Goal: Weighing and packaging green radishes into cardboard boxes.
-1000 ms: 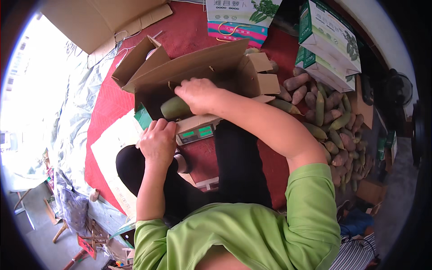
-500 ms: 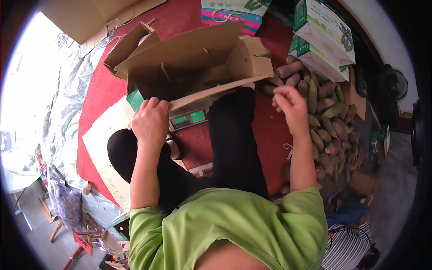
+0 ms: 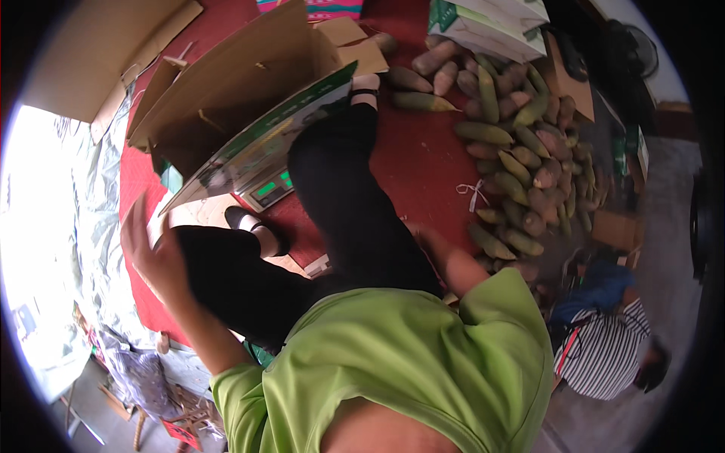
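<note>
Cardboard box (image 3: 253, 72) is gaping, so I'm probably mid-packing; left hand (image 3: 153, 249) is hovering open, right hand (image 3: 425, 240), can't tell; next move's likely needing both.

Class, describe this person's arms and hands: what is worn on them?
The person wears a lime-green, short-sleeved fabric shirt; its loose, plain sleeves leave the forearms bare. The left hand is ungloved, with no watch visible. The right hand also looks ungloved, but is too blurred for small details.
</note>
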The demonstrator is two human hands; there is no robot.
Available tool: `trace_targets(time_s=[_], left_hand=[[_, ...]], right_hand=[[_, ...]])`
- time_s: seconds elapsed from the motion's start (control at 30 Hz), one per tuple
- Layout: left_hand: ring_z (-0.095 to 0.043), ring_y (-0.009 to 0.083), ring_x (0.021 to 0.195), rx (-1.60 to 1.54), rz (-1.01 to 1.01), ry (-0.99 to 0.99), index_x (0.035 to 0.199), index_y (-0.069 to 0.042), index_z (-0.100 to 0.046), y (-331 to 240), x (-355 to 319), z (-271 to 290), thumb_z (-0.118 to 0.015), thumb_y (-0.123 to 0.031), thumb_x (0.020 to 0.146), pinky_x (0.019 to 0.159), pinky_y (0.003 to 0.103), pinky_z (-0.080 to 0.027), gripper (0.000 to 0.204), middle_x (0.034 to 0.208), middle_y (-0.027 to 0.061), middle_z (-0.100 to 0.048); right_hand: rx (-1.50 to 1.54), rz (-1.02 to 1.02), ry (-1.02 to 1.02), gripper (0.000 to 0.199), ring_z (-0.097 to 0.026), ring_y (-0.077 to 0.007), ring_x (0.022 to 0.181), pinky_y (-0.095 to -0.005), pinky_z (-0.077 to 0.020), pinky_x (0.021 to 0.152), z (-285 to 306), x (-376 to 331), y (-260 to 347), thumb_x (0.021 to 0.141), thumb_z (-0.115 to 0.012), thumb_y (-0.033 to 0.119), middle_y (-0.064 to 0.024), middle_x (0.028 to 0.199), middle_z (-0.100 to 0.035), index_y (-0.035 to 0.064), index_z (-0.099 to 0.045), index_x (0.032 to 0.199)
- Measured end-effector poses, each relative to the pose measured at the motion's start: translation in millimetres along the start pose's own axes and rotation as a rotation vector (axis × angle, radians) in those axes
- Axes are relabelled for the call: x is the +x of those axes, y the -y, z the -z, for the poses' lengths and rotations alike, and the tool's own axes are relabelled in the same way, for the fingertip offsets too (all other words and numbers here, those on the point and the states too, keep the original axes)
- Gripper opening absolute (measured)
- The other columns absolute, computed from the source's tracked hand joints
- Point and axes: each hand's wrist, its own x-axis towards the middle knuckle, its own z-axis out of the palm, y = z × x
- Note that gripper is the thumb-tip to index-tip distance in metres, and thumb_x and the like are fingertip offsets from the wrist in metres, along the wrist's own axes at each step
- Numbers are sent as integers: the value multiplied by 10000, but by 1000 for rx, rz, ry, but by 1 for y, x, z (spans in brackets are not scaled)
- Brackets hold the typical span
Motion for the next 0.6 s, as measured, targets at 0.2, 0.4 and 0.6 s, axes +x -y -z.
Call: trace_targets(time_s=[0.2, 0.4, 0.6], left_hand=[[-629, 197, 943, -144, 667, -31, 1136, 31, -620, 90, -118, 18, -547, -80, 931, 860, 309, -486, 244, 1028, 112, -674], [-616, 229, 860, -883, 1057, 409, 1093, 54, -605, 165, -324, -28, -444, -177, 937, 730, 340, -496, 322, 950, 87, -663], [-617, 223, 852, -871, 1086, 414, 1090, 53, -606, 201, -371, -20, -454, -169, 933, 728, 334, -499, 311, 948, 87, -664]], right_hand=[[-152, 38, 40, 437, -609, -163, 921, -320, -510, 802, -31, -19, 13, 833, -653, 191, -110, 1099, -632, 14, -549, 1219], [-257, 85, 138, 408, -608, -161, 935, -330, -505, 776, -29, -10, 9, 841, -658, 222, -86, 1129, -627, 18, -580, 1185], [-303, 57, 147, 400, -608, -160, 927, -330, -505, 768, -52, 14, 7, 839, -659, 221, -84, 1118, -628, 19, -584, 1177]])
